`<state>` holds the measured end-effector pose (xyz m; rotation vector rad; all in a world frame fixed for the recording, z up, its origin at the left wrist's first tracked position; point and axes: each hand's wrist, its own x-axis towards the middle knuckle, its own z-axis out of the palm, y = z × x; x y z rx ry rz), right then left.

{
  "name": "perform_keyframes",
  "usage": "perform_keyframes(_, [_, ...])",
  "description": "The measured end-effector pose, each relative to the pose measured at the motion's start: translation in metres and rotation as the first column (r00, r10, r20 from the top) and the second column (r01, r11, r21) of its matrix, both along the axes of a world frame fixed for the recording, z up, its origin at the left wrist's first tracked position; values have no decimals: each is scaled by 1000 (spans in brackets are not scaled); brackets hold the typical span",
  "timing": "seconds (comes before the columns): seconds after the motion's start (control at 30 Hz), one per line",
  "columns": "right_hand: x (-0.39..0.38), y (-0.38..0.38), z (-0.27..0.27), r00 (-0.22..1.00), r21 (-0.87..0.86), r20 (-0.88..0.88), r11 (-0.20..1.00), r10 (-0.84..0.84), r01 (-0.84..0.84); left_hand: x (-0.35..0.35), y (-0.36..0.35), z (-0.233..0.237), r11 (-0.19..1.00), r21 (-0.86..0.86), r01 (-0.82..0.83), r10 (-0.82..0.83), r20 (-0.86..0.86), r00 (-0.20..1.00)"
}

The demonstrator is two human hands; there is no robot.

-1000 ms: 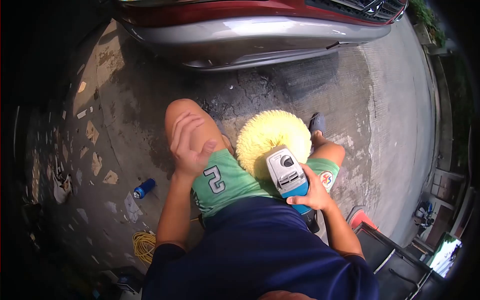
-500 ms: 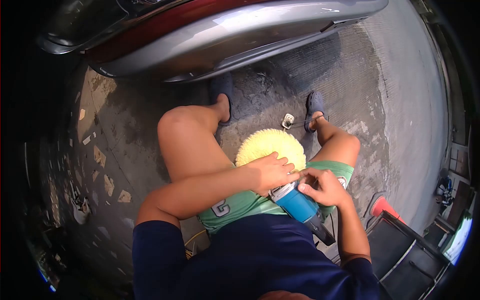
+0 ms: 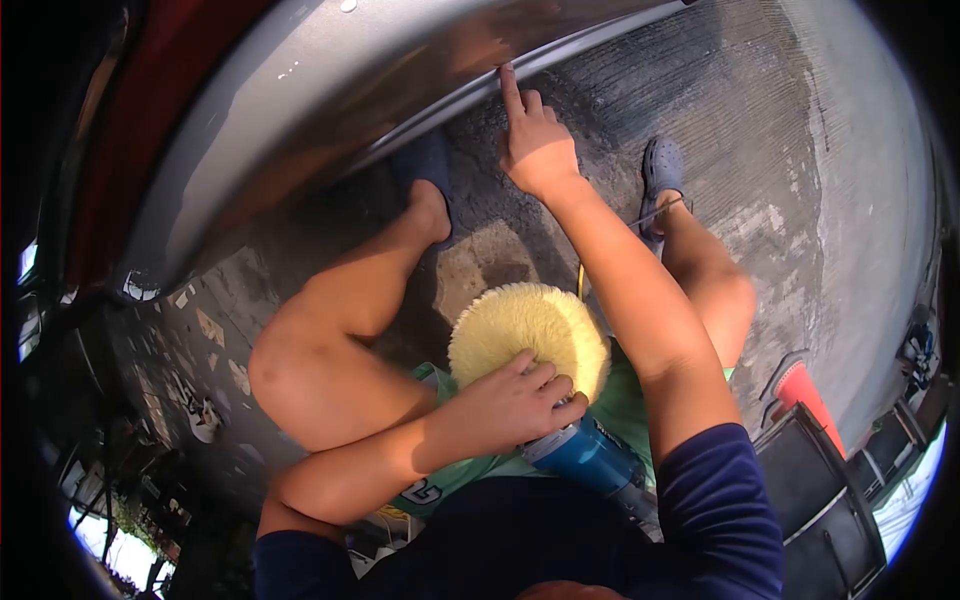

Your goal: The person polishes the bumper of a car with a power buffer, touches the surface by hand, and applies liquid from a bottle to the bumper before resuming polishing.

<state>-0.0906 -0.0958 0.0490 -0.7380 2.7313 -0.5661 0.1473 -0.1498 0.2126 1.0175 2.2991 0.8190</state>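
A blue electric polisher with a round cream wool pad lies across my lap, pad facing up and away from me. My left hand is curled over the polisher's head, its fingertips on the near edge of the pad. Stretched forward, my right hand holds nothing. Its index finger points out and its tip touches, or nearly touches, the lower edge of the silver car bumper. The other fingers of that hand are partly bent. The polisher's rear end is partly hidden by my right arm and shirt.
Both my feet, in dark clogs, stand on the concrete floor, one close under the bumper. A cord runs near the right ankle. To the right stand an orange cone and a dark framed object. Pale scraps lie at left.
My right hand has left the polisher and reached forward to the bumper edge. My left hand stays on the polisher's head. The view has turned, and the bumper appears closer.
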Motion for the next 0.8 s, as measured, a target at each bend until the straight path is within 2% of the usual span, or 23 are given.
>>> perform_keyframes(0.13, [17,-10,-4,999,23,41,1000,-2,1,-6,-1,-3,999,20,-40,40,-3,999])
perform_keyframes(0.17, [21,-9,-6,999,-6,47,1000,23,-23,-6,-2,-2,999,14,-39,39,-5,999])
perform_keyframes(0.27, [23,-7,-10,996,-151,44,985,-75,81,-6,-2,-2,999,-7,-34,33,-29,999])
perform_keyframes(0.37, [11,-6,-7,993,-141,68,984,-101,110,-3,0,-3,999,-18,-47,46,-66,997])
perform_keyframes(0.47, [19,-12,-16,999,-93,22,995,-41,43,-1,0,-4,997,8,-79,79,-91,993])
perform_keyframes(0.57, [21,-8,-9,999,-115,39,993,-35,39,0,0,-6,995,27,-94,97,-128,987])
perform_keyframes(0.67, [11,-11,-11,991,-151,55,981,-119,126,4,1,-8,993,35,-112,116,-141,983])
perform_keyframes(0.8, [26,-14,-13,999,-42,33,999,34,-33,7,0,-9,993,39,-113,118,-172,978])
